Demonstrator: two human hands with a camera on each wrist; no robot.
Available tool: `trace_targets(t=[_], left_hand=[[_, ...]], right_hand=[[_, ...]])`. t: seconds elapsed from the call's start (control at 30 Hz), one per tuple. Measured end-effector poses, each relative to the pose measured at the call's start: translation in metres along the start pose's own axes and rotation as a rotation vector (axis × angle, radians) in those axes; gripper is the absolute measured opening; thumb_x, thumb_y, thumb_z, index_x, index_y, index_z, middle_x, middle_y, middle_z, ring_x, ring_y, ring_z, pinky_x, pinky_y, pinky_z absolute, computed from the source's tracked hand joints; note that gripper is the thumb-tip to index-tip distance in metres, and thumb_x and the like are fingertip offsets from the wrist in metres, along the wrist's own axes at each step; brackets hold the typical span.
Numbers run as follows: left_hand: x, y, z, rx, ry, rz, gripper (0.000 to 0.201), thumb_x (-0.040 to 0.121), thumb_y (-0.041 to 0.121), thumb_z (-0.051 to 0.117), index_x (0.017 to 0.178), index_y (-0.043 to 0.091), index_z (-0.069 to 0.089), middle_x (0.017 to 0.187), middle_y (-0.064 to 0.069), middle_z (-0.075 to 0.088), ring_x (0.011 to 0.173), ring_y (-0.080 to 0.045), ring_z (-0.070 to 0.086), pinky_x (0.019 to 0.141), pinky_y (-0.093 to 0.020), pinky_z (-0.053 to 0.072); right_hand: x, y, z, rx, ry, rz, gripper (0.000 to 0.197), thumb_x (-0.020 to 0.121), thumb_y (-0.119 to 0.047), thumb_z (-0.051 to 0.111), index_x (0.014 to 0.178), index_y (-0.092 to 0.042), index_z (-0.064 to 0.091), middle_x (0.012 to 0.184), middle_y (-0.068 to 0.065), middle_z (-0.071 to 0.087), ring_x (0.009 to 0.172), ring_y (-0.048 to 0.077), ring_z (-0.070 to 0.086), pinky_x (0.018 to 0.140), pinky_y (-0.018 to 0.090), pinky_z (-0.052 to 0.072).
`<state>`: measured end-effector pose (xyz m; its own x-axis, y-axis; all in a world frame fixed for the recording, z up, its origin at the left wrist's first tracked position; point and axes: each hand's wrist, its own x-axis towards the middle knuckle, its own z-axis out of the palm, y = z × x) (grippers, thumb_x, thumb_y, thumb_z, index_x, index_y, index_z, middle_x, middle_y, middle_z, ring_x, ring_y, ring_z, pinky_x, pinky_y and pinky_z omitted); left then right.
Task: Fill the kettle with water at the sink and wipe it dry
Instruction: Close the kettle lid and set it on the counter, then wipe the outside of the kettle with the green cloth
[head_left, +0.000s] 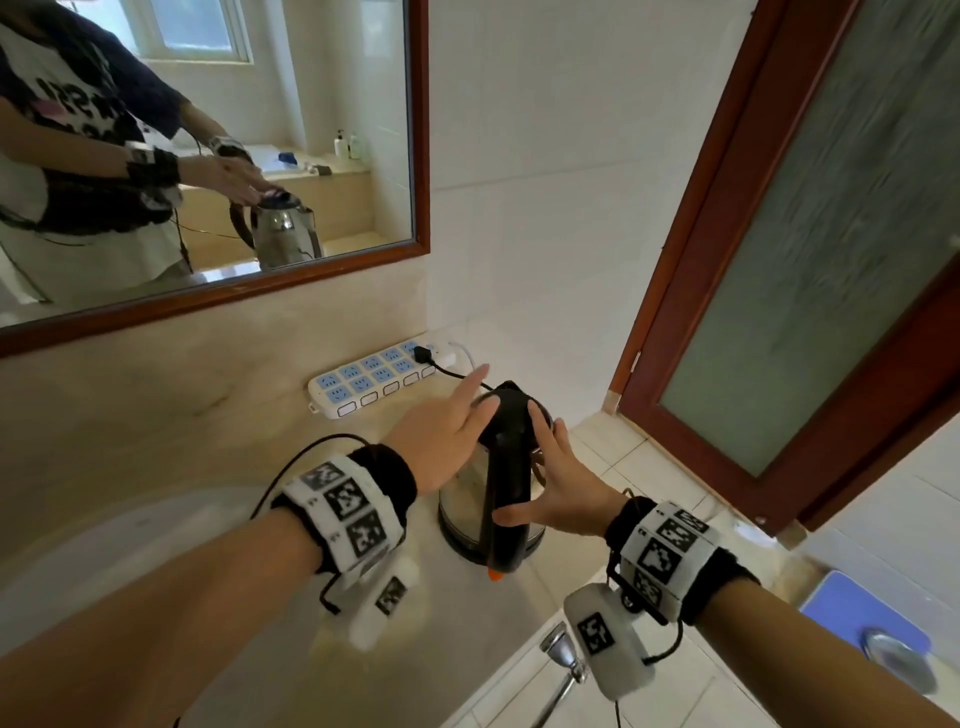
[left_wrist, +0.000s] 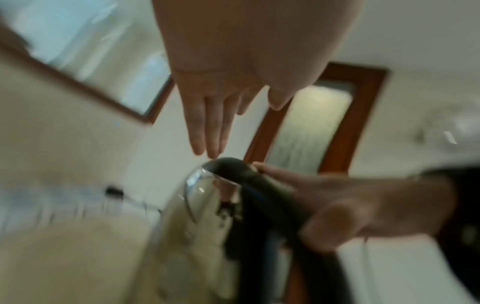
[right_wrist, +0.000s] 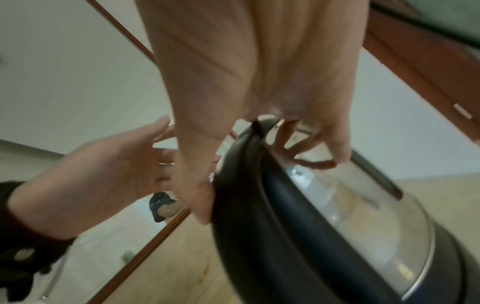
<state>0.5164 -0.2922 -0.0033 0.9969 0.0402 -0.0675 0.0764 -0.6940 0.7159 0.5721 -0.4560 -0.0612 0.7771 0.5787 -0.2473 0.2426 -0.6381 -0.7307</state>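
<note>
A steel kettle (head_left: 462, 499) with a black lid and black handle (head_left: 506, 488) stands on its base on the beige counter (head_left: 249, 452), right of the sink basin (head_left: 104, 545). My right hand (head_left: 561, 483) holds the handle, thumb on the near side and fingers curled behind it by the lid. In the right wrist view the right hand (right_wrist: 246, 82) wraps the kettle's (right_wrist: 363, 216) handle. My left hand (head_left: 452, 431) is flat, fingers straight, over the lid's left side. The left wrist view shows the left hand's (left_wrist: 207, 115) fingertips just above the kettle (left_wrist: 205, 197).
A white and blue power strip (head_left: 379, 379) lies against the wall behind the kettle, a black plug (head_left: 423, 355) in it. A wood-framed mirror (head_left: 208, 156) hangs above. A frosted-glass door (head_left: 831, 260) is right. The counter edge drops off near a chrome fitting (head_left: 561, 654).
</note>
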Motion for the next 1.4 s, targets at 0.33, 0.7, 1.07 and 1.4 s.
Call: trace_targets(t=[0.33,0.7,1.07,1.4], left_hand=[[0.016,-0.029,0.021,0.475,-0.106,0.227,0.056,0.097,0.023,0.03,0.145,0.026,0.001,0.156,0.009,0.003,0.142,-0.008,0.014,0.117,-0.028,0.004],[-0.068,-0.064,-0.092,0.337,0.235,-0.086,0.079,0.085,0.041,0.057,0.144,0.033,0.004,0.154,0.003,0.018,0.137,-0.019,0.029,0.109,-0.034,0.027],[-0.269,-0.211,-0.245,0.315,0.481,-0.445,0.08,0.076,0.044,0.066,0.141,0.032,0.02,0.142,0.0,0.042,0.117,-0.022,0.051,0.093,-0.03,0.041],[-0.42,-0.357,-0.317,0.143,0.624,-0.747,0.085,0.069,0.039,0.076,0.138,0.032,0.028,0.144,0.002,0.037,0.126,-0.019,0.041,0.096,-0.028,0.038]], right_hand=[[-0.009,-0.007,-0.049,-0.214,-0.22,-0.047,0.113,0.074,-0.012,0.072,0.144,-0.038,-0.013,0.157,0.005,-0.005,0.142,0.024,0.02,0.103,0.021,0.027],[0.023,-0.156,0.001,-0.396,-0.2,-0.369,0.103,0.073,-0.022,0.075,0.145,-0.041,0.003,0.158,0.008,-0.007,0.146,0.018,0.002,0.113,0.029,0.018],[0.069,-0.365,0.213,-0.405,-0.355,-0.609,0.084,0.069,-0.017,0.08,0.141,-0.02,0.036,0.139,0.009,0.047,0.121,0.023,0.051,0.091,0.025,0.043],[0.087,-0.498,0.446,-0.629,-0.653,-0.748,0.084,0.074,-0.02,0.076,0.143,-0.018,0.028,0.149,0.008,0.034,0.135,0.028,0.036,0.111,0.04,0.033]])
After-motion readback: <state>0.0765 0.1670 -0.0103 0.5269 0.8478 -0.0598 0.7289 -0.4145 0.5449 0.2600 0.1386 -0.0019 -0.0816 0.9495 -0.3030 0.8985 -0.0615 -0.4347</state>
